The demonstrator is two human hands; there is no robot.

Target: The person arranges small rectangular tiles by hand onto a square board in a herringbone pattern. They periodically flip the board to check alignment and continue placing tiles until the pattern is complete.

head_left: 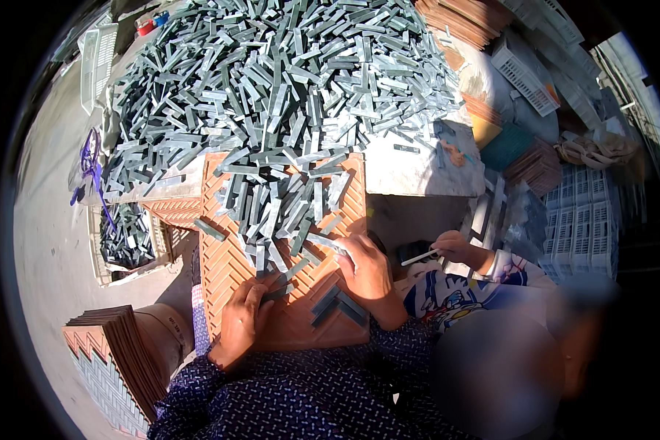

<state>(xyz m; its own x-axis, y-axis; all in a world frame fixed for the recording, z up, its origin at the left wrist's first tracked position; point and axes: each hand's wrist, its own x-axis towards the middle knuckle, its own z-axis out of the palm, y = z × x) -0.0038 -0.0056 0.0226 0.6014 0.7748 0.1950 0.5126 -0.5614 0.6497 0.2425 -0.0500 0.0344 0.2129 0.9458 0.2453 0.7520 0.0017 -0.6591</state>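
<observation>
An orange moulded tray (224, 282) with herringbone grooves lies before me, a heap of loose grey-green stone strips (275, 213) on its upper part. Several dark strips (337, 304) sit set in the grooves at its lower right. My left hand (242, 317) is over the tray's left half, its fingers closed on a stone strip (280, 292) that pokes out to the right. Between thumb and fingers, my right hand (368, 273) pinches one end of a paler strip (323, 240) at the right of the heap.
A large pile of strips (286, 81) covers the table beyond. At right, another person's hand (453, 248) holds a thin white stick (419, 257). Stacked trays (117, 359) stand lower left, a crate of strips (128, 238) left, blue-white crates (579, 220) right.
</observation>
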